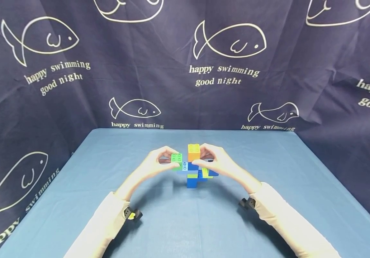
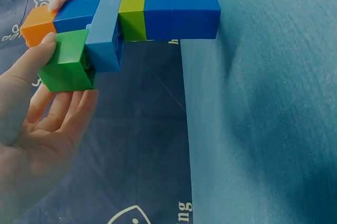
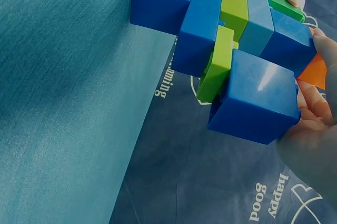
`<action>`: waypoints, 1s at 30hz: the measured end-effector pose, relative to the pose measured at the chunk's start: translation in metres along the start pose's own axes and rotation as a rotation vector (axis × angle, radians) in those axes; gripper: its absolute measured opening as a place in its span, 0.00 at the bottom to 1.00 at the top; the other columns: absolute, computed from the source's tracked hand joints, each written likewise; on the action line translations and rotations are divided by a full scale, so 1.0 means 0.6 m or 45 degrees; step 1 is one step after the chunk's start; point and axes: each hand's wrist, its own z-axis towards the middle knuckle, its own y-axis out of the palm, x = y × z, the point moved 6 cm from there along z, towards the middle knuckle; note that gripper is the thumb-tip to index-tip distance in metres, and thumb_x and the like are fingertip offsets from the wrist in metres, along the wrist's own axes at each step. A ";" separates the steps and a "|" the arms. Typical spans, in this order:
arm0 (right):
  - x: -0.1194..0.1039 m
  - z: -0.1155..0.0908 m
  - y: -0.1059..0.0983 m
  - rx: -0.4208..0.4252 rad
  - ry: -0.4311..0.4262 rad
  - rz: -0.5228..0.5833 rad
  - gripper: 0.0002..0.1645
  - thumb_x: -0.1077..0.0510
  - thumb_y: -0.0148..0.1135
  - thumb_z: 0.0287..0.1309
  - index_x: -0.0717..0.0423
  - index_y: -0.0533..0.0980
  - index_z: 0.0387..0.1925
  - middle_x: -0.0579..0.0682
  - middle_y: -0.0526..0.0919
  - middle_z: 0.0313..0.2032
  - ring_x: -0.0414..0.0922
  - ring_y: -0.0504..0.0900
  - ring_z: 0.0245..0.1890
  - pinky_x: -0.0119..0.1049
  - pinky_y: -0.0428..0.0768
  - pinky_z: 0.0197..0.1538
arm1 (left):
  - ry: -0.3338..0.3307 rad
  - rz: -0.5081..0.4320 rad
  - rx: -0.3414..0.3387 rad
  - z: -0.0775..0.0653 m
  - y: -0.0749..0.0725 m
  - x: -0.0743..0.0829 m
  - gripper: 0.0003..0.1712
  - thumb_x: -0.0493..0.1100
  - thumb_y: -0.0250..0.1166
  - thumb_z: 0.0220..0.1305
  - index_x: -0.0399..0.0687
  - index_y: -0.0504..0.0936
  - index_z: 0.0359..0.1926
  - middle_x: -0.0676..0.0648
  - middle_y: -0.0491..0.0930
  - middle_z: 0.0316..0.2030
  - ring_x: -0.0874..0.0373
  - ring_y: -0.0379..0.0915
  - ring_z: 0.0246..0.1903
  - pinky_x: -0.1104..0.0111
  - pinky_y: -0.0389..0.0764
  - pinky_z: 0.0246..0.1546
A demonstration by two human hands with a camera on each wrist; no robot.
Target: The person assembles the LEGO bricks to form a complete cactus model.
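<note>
A model of joined toy building bricks stands upright at mid-table, its lowest blue brick (image 1: 191, 183) seemingly on the cloth. My left hand (image 1: 156, 163) pinches the green brick (image 2: 68, 58) on the model's left end, thumb on the near face and fingers behind. My right hand (image 1: 218, 161) grips the orange brick (image 1: 193, 152) at the top, its thumb near the seam with a blue brick (image 3: 287, 39). Between them lies a light blue brick (image 2: 103, 31). Lime bricks (image 3: 216, 68) and a large blue brick (image 3: 255, 95) jut out on the right side.
The table (image 1: 172, 229) wears a smooth blue cloth. Behind and along both sides hangs a dark curtain (image 1: 172, 71) with white fish drawings and lettering. A dark wrist camera (image 1: 132, 214) sits at the left cuff, another dark device (image 1: 247, 203) at the right cuff.
</note>
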 end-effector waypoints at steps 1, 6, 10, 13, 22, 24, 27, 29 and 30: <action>0.001 -0.001 0.000 -0.002 0.002 -0.001 0.16 0.55 0.71 0.49 0.52 0.75 0.39 0.47 0.81 0.32 0.40 0.82 0.35 0.37 0.81 0.48 | -0.001 0.001 -0.006 0.000 0.001 0.000 0.18 0.35 0.70 0.52 0.39 0.79 0.45 0.42 0.80 0.37 0.54 0.77 0.38 0.63 0.79 0.50; 0.003 -0.004 0.003 -0.002 0.006 0.001 0.16 0.55 0.71 0.49 0.52 0.75 0.38 0.47 0.81 0.32 0.40 0.81 0.36 0.35 0.81 0.48 | -0.006 0.013 -0.017 -0.002 0.002 0.000 0.18 0.36 0.70 0.52 0.38 0.79 0.45 0.42 0.80 0.37 0.53 0.77 0.38 0.59 0.78 0.51; 0.001 -0.005 0.002 0.003 -0.001 0.006 0.15 0.56 0.71 0.49 0.53 0.74 0.37 0.47 0.81 0.32 0.40 0.81 0.36 0.36 0.81 0.48 | -0.007 0.016 -0.019 -0.002 0.002 -0.001 0.18 0.37 0.70 0.52 0.39 0.79 0.45 0.42 0.81 0.37 0.53 0.77 0.38 0.60 0.78 0.51; 0.000 -0.005 0.001 0.004 0.000 0.004 0.16 0.55 0.71 0.49 0.52 0.75 0.38 0.47 0.81 0.33 0.40 0.81 0.36 0.37 0.81 0.49 | -0.008 0.011 -0.016 -0.001 0.001 -0.003 0.18 0.37 0.70 0.53 0.40 0.79 0.45 0.43 0.81 0.38 0.55 0.77 0.39 0.63 0.78 0.51; -0.001 -0.005 0.002 -0.009 0.016 -0.010 0.16 0.54 0.70 0.50 0.52 0.75 0.40 0.46 0.82 0.34 0.40 0.81 0.37 0.36 0.80 0.49 | -0.011 -0.003 -0.014 -0.001 0.002 -0.009 0.18 0.37 0.70 0.52 0.40 0.79 0.45 0.43 0.81 0.38 0.54 0.77 0.40 0.58 0.77 0.52; -0.001 -0.005 0.002 -0.007 0.014 -0.011 0.17 0.54 0.70 0.50 0.52 0.75 0.40 0.46 0.82 0.34 0.40 0.82 0.37 0.36 0.80 0.49 | -0.012 -0.004 -0.009 0.000 0.001 -0.011 0.18 0.37 0.70 0.52 0.40 0.79 0.45 0.43 0.81 0.38 0.54 0.77 0.40 0.58 0.78 0.52; -0.001 -0.005 0.002 0.000 0.014 -0.013 0.17 0.54 0.70 0.50 0.52 0.75 0.41 0.47 0.83 0.35 0.40 0.82 0.38 0.36 0.80 0.50 | -0.007 0.000 -0.003 0.001 0.001 -0.012 0.18 0.37 0.70 0.53 0.40 0.79 0.45 0.43 0.81 0.38 0.54 0.77 0.40 0.59 0.78 0.51; 0.000 -0.005 0.001 0.003 0.019 -0.013 0.17 0.54 0.70 0.50 0.52 0.75 0.41 0.47 0.83 0.35 0.40 0.82 0.38 0.37 0.80 0.50 | -0.004 0.000 -0.004 0.002 0.001 -0.013 0.18 0.37 0.70 0.53 0.40 0.79 0.45 0.43 0.81 0.38 0.54 0.77 0.40 0.59 0.78 0.51; 0.000 -0.005 0.001 0.004 0.023 -0.014 0.17 0.54 0.70 0.50 0.52 0.75 0.41 0.47 0.83 0.36 0.40 0.82 0.39 0.37 0.80 0.50 | -0.003 -0.001 -0.004 0.002 0.001 -0.013 0.18 0.37 0.70 0.53 0.41 0.79 0.45 0.43 0.81 0.38 0.54 0.77 0.40 0.59 0.78 0.51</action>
